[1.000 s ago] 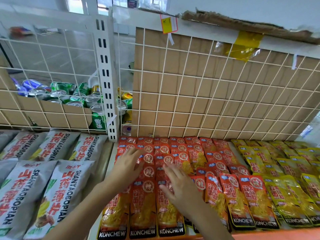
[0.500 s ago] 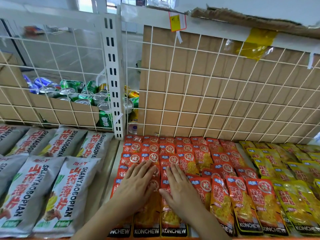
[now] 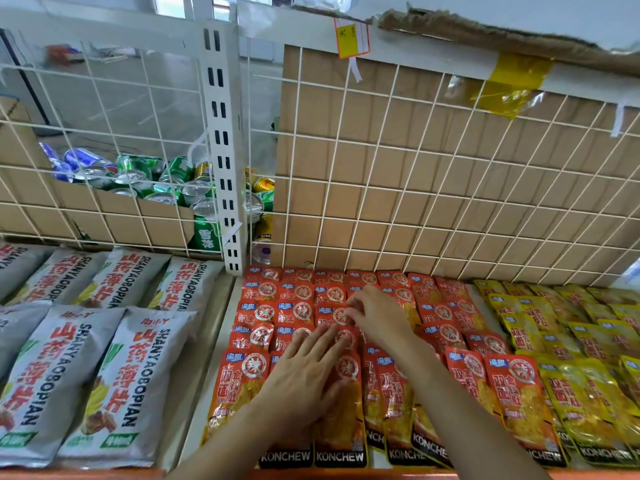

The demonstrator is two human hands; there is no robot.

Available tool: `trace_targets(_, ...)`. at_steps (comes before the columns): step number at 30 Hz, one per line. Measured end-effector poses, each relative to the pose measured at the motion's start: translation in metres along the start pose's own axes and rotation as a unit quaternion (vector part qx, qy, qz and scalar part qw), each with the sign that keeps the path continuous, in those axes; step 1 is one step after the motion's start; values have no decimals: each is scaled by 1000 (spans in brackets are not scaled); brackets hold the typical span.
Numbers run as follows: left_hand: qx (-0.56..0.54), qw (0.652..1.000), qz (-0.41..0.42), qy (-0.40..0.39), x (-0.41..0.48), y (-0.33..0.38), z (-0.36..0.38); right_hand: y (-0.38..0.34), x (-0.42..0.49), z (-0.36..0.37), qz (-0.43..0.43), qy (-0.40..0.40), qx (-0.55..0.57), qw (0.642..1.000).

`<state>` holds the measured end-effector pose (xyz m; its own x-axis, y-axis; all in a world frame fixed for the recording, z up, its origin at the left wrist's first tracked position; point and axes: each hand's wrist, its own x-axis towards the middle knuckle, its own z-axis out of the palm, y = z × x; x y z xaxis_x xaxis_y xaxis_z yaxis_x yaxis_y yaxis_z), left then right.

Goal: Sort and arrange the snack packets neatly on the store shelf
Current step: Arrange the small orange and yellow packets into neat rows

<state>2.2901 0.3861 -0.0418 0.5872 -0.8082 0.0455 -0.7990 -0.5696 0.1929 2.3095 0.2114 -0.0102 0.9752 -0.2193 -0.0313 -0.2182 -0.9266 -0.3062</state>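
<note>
Left hand [image 3: 304, 379] flat (on red packets [image 3: 242, 379])

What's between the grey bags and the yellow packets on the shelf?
In the head view, overlapping rows of red packets lie there, the left hand and right hand on them.

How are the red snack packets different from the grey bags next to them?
The red packets are red-orange and say KONCHEW; the grey bags are silver-grey and say SHANYAOBOPIAN. The red packets look smaller and narrower than the grey bags. Both kinds lie flat in overlapping rows.
</note>
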Motion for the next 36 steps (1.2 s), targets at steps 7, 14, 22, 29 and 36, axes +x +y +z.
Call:
trace_targets(7, 30, 999, -25, -15, -2, -5, 9, 2, 15, -1, 22, -7, 63, 998)
trace_targets(14, 72, 996, -17, 51, -2, -7, 16, 1, 20, 0, 34, -7, 50, 998)
trace_targets(22, 61, 996, -6, 70, -3, -9, 20, 1, 20, 2, 33, 12, 65, 997)
trace_targets(29, 59, 993, 2, 100, -3, -9, 20, 4, 15, 3, 16, 57, 91, 994)
trace_targets(36, 39, 991, 34, 124, -3, -11, 23, 6, -7, -11, -31, -96, 41, 994)
